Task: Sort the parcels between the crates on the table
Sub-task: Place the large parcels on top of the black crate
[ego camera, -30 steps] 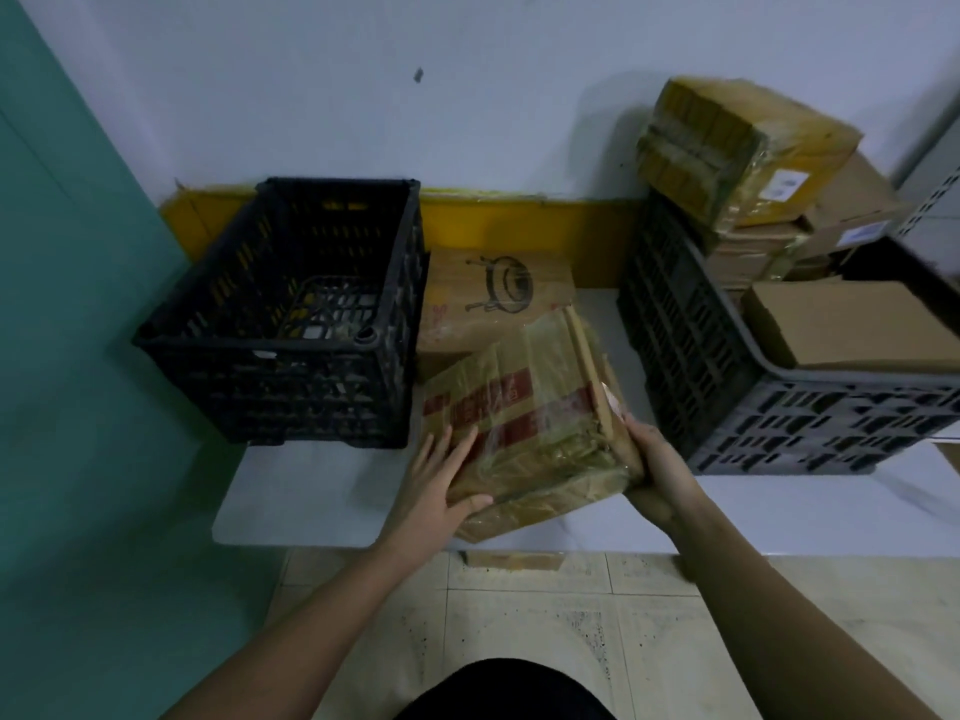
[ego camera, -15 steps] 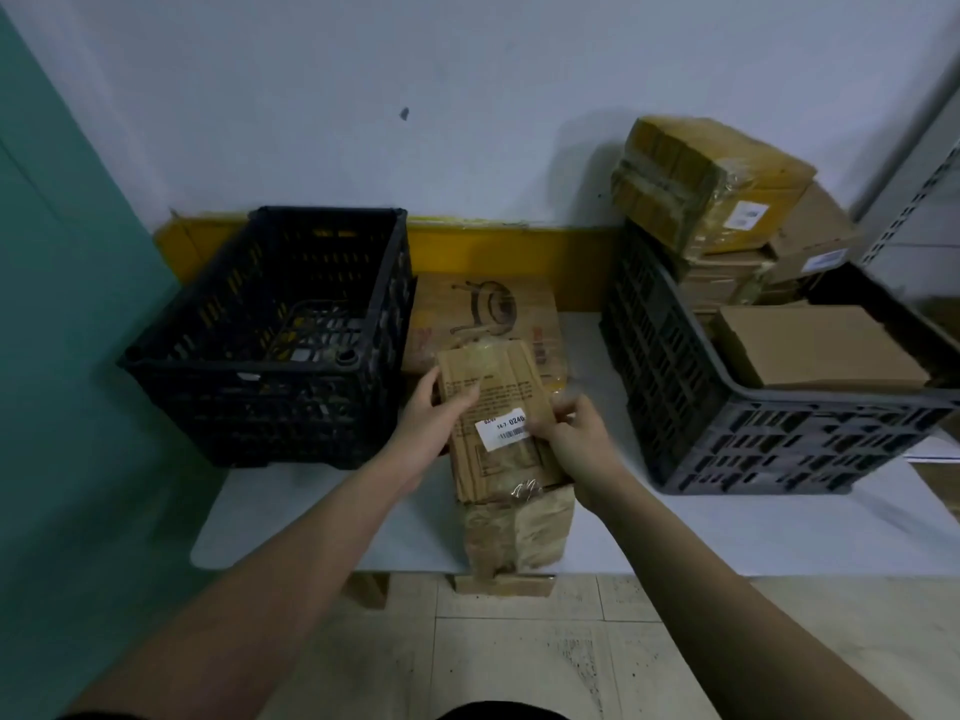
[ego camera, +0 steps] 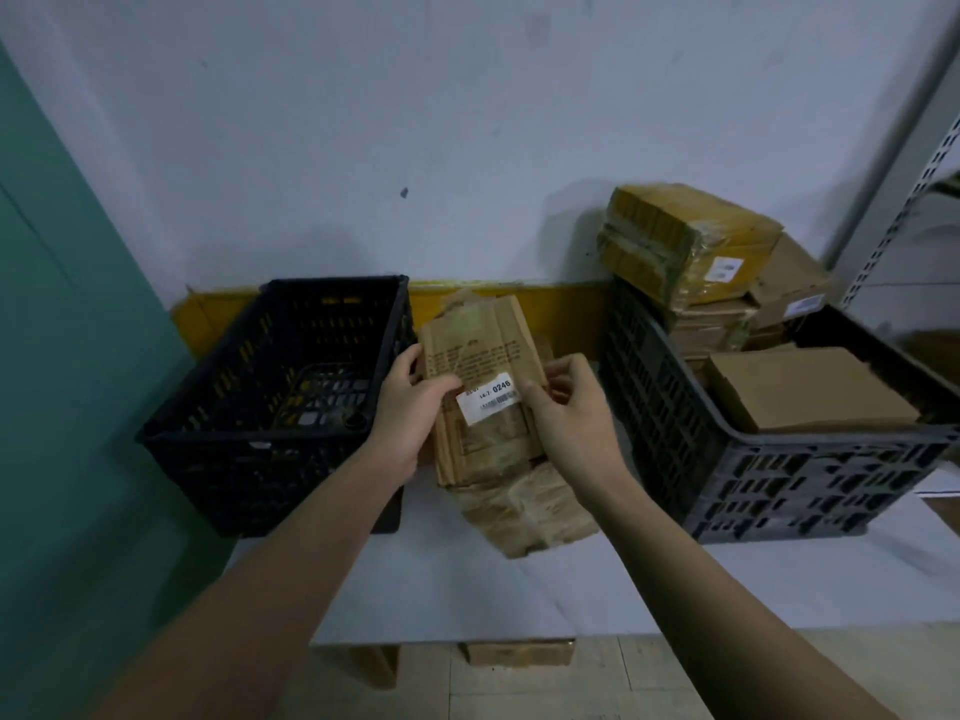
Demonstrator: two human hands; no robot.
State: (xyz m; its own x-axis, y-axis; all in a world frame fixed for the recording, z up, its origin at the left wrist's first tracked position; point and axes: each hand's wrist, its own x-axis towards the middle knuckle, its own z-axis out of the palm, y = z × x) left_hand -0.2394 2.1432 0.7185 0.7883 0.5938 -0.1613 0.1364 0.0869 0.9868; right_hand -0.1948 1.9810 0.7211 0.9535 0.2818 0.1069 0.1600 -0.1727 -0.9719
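You are gripping the brown parcel (ego camera: 478,387) with your left hand (ego camera: 402,407) and right hand (ego camera: 566,407), fingers curled on its side edges beside the white label (ego camera: 488,404). You are holding it above the white table (ego camera: 519,589), between the black crate (ego camera: 275,407) and the grey crate (ego camera: 779,470) containing cardboard parcels (ego camera: 800,389).

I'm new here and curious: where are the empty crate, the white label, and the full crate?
empty crate (ego camera: 244,439), head view, front rim.
white label (ego camera: 487,398), head view, its middle.
full crate (ego camera: 779,480), head view, front wall.
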